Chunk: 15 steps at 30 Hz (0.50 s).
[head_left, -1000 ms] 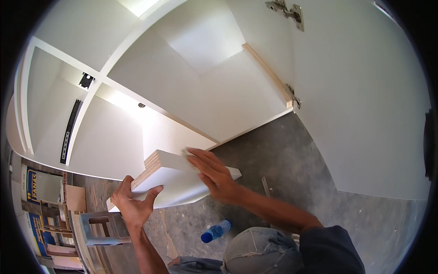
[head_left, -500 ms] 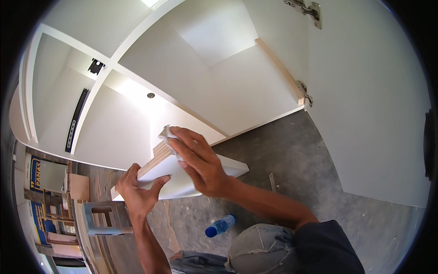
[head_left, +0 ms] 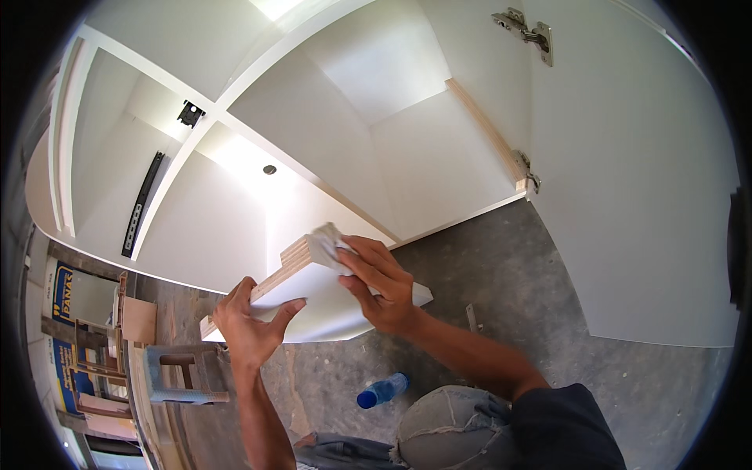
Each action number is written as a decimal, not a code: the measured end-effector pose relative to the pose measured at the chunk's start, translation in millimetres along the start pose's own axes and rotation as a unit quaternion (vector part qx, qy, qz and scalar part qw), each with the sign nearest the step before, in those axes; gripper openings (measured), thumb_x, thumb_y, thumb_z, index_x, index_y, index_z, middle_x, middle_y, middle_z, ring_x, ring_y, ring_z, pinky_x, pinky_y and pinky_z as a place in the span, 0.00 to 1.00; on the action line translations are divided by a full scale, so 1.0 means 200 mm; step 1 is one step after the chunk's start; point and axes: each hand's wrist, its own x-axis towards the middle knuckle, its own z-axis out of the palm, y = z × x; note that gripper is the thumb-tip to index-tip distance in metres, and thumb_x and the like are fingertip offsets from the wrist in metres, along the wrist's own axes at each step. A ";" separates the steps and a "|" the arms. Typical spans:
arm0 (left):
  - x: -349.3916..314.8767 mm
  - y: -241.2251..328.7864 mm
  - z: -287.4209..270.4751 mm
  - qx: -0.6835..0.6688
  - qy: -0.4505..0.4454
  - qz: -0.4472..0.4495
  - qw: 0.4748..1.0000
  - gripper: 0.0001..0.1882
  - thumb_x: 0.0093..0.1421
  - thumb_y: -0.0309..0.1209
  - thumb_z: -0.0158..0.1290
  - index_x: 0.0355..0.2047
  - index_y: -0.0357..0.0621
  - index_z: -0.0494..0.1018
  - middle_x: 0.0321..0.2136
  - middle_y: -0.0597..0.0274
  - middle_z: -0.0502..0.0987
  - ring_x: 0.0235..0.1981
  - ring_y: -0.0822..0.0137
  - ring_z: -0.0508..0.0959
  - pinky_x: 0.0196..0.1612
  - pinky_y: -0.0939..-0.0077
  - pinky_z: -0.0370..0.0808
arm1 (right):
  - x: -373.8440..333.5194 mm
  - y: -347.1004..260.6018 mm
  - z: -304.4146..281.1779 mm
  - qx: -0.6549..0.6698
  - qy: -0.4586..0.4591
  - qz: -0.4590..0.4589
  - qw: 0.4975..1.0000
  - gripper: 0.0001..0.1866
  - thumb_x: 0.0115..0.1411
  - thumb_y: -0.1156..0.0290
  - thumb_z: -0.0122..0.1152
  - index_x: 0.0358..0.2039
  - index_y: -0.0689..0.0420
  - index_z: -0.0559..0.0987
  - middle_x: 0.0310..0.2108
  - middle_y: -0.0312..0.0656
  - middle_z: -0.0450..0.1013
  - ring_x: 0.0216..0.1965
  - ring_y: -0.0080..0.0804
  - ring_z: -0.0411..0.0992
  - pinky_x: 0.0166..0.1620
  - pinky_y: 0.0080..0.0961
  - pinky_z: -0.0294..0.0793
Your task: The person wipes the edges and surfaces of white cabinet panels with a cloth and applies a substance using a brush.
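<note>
A white panel with bare plywood edges is tilted in front of the cabinet. My left hand grips its left part, the thumb on the white face and the fingers over the plywood edge. In my right hand is a crumpled whitish cloth, pressed against the panel's upper corner. The fingers are closed round the cloth and hide part of it. Behind the panel stands the white cabinet with several compartments.
To the right a large white door hangs open on metal hinges. A black drawer slide is fixed inside the left compartment. On the grey floor lie a blue-capped bottle and a small metal strip. A stool stands left.
My right hand has moved right with the cloth, drawing back from the panel's edge toward its corner. My left hand keeps its hold. The view has shifted slightly.
</note>
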 end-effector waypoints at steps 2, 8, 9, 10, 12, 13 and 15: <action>0.03 0.01 -0.01 0.011 -0.004 0.010 1.000 0.27 0.42 0.45 0.77 0.25 0.35 0.75 0.18 0.49 0.78 0.19 0.55 0.79 0.28 0.64 0.74 | -0.17 0.08 -0.09 -0.050 0.009 0.081 0.995 0.19 0.60 0.81 0.67 0.53 0.64 0.81 0.55 0.53 0.77 0.56 0.50 0.75 0.54 0.38 0.77; 0.12 0.11 -0.07 -0.064 -0.106 0.011 0.992 0.29 0.46 0.47 0.75 0.33 0.33 0.77 0.21 0.48 0.80 0.21 0.53 0.82 0.30 0.63 0.77 | -0.71 0.25 -0.36 -0.057 0.008 0.314 0.948 0.15 0.62 0.74 0.69 0.50 0.63 0.82 0.53 0.53 0.76 0.55 0.40 0.76 0.55 0.33 0.77; 0.13 0.12 -0.05 -0.064 -0.111 0.010 0.992 0.29 0.46 0.47 0.75 0.33 0.33 0.77 0.21 0.48 0.80 0.21 0.53 0.82 0.30 0.63 0.77 | -0.68 0.20 -0.32 -0.057 0.010 0.319 0.946 0.15 0.62 0.74 0.69 0.50 0.63 0.82 0.53 0.53 0.76 0.55 0.40 0.76 0.55 0.33 0.77; 0.13 0.12 -0.02 -0.037 -0.119 0.007 0.992 0.31 0.45 0.48 0.75 0.35 0.32 0.77 0.22 0.46 0.81 0.23 0.52 0.82 0.32 0.62 0.77 | -0.56 0.11 -0.23 -0.022 0.040 0.290 0.956 0.15 0.62 0.73 0.70 0.48 0.62 0.81 0.52 0.51 0.76 0.54 0.39 0.76 0.54 0.32 0.76; 0.15 0.13 0.01 -0.042 -0.157 -0.057 0.985 0.39 0.43 0.51 0.76 0.42 0.26 0.78 0.27 0.42 0.82 0.27 0.48 0.82 0.39 0.57 0.77 | -0.31 -0.02 -0.13 -0.006 0.049 0.221 0.974 0.14 0.62 0.72 0.70 0.47 0.60 0.79 0.49 0.48 0.76 0.53 0.38 0.75 0.52 0.32 0.76; 0.14 0.12 0.02 -0.043 -0.164 -0.058 0.984 0.39 0.43 0.51 0.76 0.42 0.26 0.78 0.27 0.42 0.82 0.27 0.48 0.82 0.39 0.57 0.77 | -0.20 -0.06 -0.09 -0.022 0.030 0.184 0.982 0.14 0.62 0.72 0.70 0.46 0.59 0.78 0.48 0.47 0.75 0.52 0.38 0.75 0.51 0.32 0.76; 0.11 0.10 0.02 0.017 -0.130 -0.004 0.991 0.44 0.44 0.51 0.76 0.48 0.23 0.77 0.28 0.40 0.82 0.28 0.46 0.81 0.42 0.56 0.76 | -0.15 -0.06 -0.08 -0.011 0.040 0.184 0.982 0.12 0.63 0.74 0.68 0.45 0.59 0.79 0.48 0.47 0.75 0.49 0.39 0.76 0.49 0.33 0.77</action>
